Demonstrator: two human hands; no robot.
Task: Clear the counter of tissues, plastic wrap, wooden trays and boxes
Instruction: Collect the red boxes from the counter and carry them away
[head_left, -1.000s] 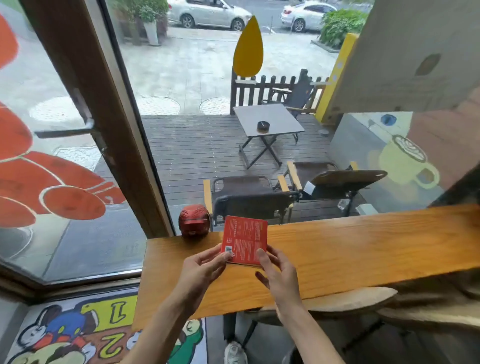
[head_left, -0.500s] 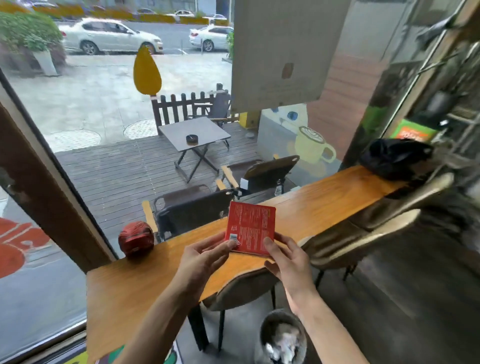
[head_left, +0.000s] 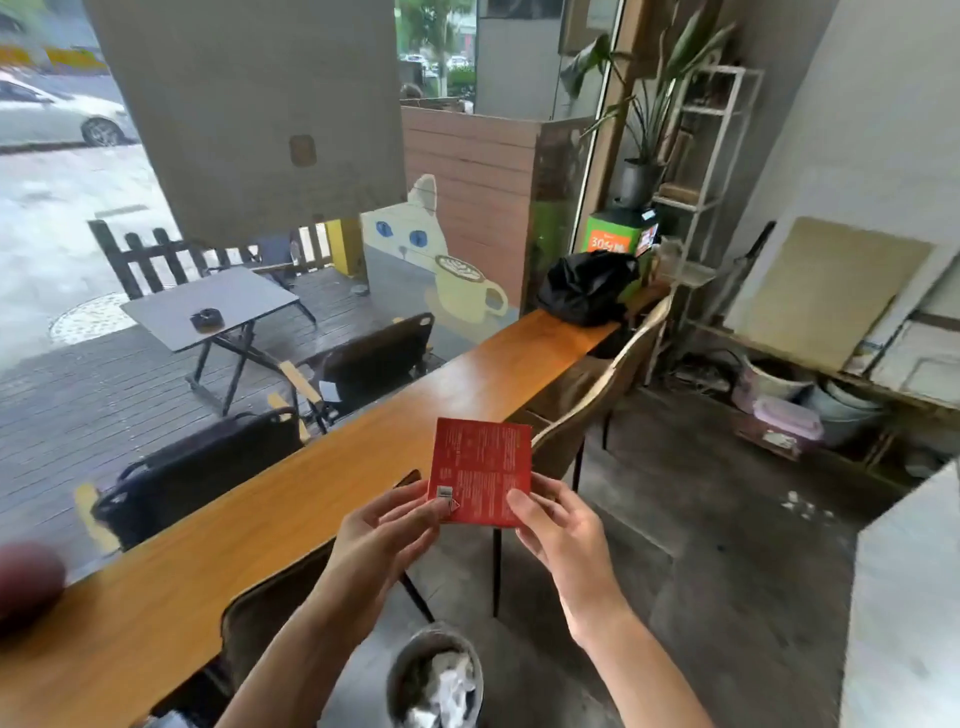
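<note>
The view has swung right since earlier; a bin (head_left: 435, 675) now sits below. Both hands, left (head_left: 387, 530) and right (head_left: 558, 525), pinch the red box (head_left: 480, 470) upright between them, off the surface (head_left: 218, 551).

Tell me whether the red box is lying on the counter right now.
No, the red box is held up off the counter between the left hand and the right hand.

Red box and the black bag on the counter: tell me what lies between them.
In the head view, only bare wooden counter lies between the red box, held in both hands, and the black bag.
</note>
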